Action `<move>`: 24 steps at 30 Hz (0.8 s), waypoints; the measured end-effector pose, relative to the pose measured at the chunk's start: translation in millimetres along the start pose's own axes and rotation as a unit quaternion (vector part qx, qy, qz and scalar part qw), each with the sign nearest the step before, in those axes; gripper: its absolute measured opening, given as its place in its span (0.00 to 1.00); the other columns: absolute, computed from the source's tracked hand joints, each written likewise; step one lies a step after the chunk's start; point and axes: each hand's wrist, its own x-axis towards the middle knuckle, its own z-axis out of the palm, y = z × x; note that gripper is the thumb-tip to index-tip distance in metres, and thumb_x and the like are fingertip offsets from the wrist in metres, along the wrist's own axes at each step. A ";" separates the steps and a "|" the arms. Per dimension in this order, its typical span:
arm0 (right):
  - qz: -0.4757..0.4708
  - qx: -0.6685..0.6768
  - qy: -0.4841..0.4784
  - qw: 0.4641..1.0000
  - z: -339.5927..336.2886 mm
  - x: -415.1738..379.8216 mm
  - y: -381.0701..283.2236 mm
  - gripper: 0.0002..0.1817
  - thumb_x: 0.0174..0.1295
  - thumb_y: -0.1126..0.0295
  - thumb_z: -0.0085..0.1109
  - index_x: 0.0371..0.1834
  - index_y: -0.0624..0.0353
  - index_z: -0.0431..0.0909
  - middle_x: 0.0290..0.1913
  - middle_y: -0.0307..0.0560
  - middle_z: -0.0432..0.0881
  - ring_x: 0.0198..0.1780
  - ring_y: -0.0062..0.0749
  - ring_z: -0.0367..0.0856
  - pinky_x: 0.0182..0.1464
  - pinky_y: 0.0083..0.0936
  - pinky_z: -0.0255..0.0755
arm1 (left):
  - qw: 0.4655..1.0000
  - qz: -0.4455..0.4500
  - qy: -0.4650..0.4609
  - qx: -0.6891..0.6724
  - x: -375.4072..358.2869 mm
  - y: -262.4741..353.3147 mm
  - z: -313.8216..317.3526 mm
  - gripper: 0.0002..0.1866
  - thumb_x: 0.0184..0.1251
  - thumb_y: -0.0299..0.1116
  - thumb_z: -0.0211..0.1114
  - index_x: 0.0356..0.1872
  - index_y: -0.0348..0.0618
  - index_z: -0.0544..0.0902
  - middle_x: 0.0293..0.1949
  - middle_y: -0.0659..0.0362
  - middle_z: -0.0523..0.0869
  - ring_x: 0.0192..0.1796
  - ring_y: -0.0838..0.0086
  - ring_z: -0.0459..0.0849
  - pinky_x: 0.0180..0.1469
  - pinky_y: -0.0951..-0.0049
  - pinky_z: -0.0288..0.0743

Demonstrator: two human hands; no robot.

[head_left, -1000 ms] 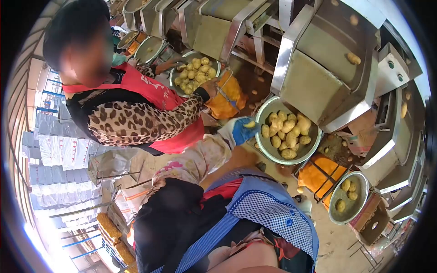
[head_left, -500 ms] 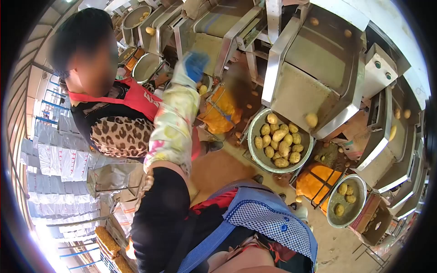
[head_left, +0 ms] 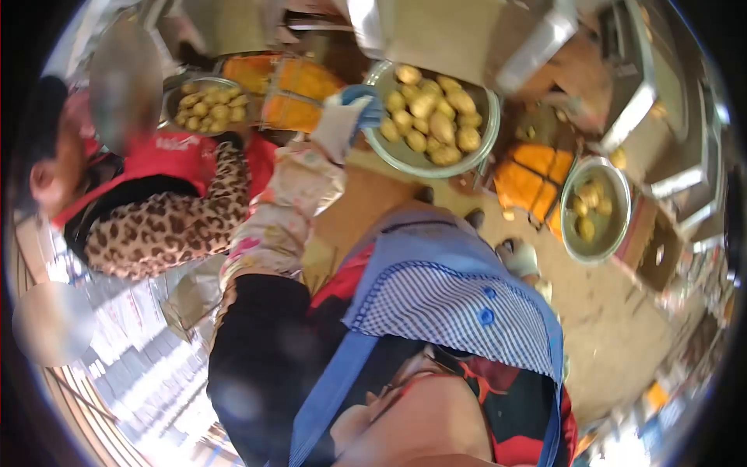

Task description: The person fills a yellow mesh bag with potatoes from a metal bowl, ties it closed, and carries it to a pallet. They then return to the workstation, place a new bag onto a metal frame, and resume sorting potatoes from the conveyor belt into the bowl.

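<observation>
My left hand, in a white and blue glove, is at the left rim of a large metal basin, overlapping it in this view. Its fingers are blurred. Inside the basin lies a heap of potatoes. A flowered sleeve cover runs down my left forearm to a black sleeve. Beside my blue checked apron, a pale gloved shape that looks like my right hand shows in part, its fingers unclear.
At left stands a person in a red apron with leopard-print sleeves, near another basin of potatoes. Orange sacks lie between the basins. At right are another orange sack, a smaller basin holding several potatoes, and a cardboard box. Metal chutes overhang the basins.
My view has tilted down and shifted. My left hand has come down from its raised position near the chutes to the large basin's rim. The person at left leans lower in view.
</observation>
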 end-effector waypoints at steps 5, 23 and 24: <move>0.036 0.000 -0.024 0.999 -2.1 -4.0 -1.6 0.19 0.50 0.54 0.58 0.36 0.58 0.82 0.39 0.58 0.82 0.43 0.53 0.80 0.47 0.39 0.73 | 0.998 -0.047 0.050 -0.014 -29.4 -34.3 -2.8 0.11 0.65 0.29 0.56 0.47 0.38 0.76 0.36 0.51 0.82 0.35 0.65 0.83 0.41 0.66 0.82; 0.068 -0.003 -0.061 0.996 -11.6 -21.1 35.5 0.21 0.52 0.55 0.55 0.42 0.57 0.80 0.44 0.58 0.81 0.49 0.52 0.78 0.52 0.39 0.71 | 0.918 -0.283 0.039 -0.275 -23.2 -148.4 11.3 0.19 0.61 0.35 0.62 0.51 0.37 0.74 0.47 0.50 0.82 0.49 0.56 0.82 0.51 0.54 0.80; 0.072 0.004 -0.058 0.996 -11.1 -22.8 37.6 0.20 0.52 0.55 0.54 0.42 0.57 0.80 0.44 0.58 0.81 0.49 0.52 0.78 0.52 0.38 0.71 | 0.921 -0.278 0.043 -0.270 -20.4 -149.1 10.9 0.19 0.61 0.35 0.61 0.51 0.37 0.74 0.47 0.50 0.82 0.48 0.56 0.82 0.50 0.54 0.80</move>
